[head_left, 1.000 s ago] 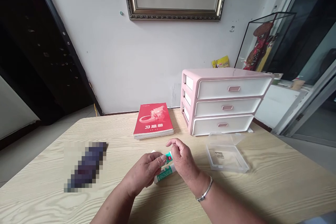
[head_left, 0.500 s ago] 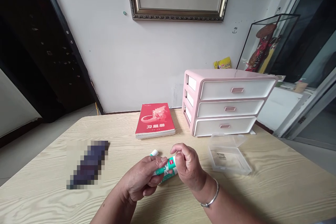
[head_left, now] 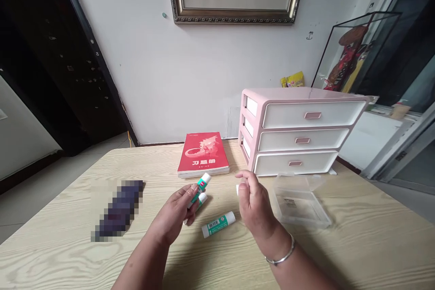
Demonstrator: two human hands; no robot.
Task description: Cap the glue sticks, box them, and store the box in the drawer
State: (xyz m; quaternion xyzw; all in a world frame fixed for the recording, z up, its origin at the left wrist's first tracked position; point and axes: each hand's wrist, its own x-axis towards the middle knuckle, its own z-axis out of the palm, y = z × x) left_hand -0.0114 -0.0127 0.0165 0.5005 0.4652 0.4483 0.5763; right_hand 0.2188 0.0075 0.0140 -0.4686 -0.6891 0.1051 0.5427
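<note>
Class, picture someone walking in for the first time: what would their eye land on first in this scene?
The pink-and-white three-drawer unit stands out at the back right of the wooden table, with a red book to its left. In front, the left hand grips green-and-white glue sticks, and another glue stick lies on the table.

Soft daylight is filling the room, seemingly coming through the glass door (head_left: 384,68) at right; the right forearm (head_left: 292,263) is casting a soft shadow on the wooden table (head_left: 367,249); nothing is showing harsh glare. The wide lens is bowing the dark door frame (head_left: 90,41) near the edge; a pixelated block (head_left: 118,210) is obscuring one spot.
</note>
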